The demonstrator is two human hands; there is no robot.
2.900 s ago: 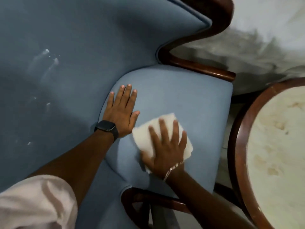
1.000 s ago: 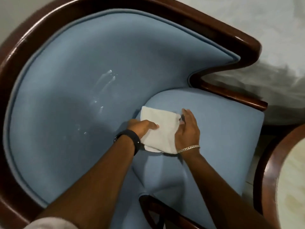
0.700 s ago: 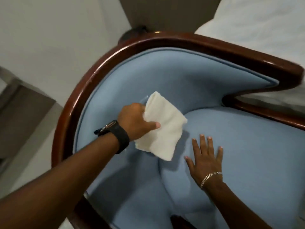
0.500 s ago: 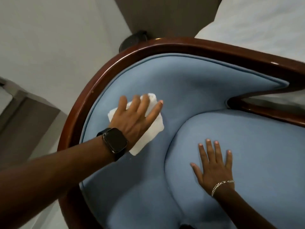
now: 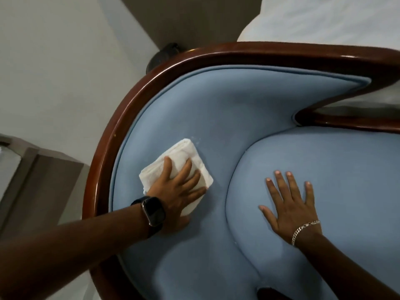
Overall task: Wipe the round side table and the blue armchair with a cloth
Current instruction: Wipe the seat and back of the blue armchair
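Observation:
The blue armchair [image 5: 238,118] fills the head view, with a curved dark wooden frame [image 5: 121,118] around its padded back. My left hand [image 5: 177,191], wearing a black watch, presses a folded white cloth [image 5: 173,163] flat against the inside of the chair back on the left. My right hand [image 5: 290,202], with a silver bracelet at the wrist, lies flat and spread on the seat cushion [image 5: 335,169], holding nothing. The round side table is out of view.
A pale wall [image 5: 54,61] and a grey-brown skirting or ledge [image 5: 32,180] lie left of the chair. White bedding [image 5: 324,18] sits behind the chair at top right. A dark round object [image 5: 164,55] stands on the floor behind the chair back.
The cloth passed from my right hand to my left. My left hand has carried it onto the chair back and slid it slightly down. My right hand rests flat on the seat.

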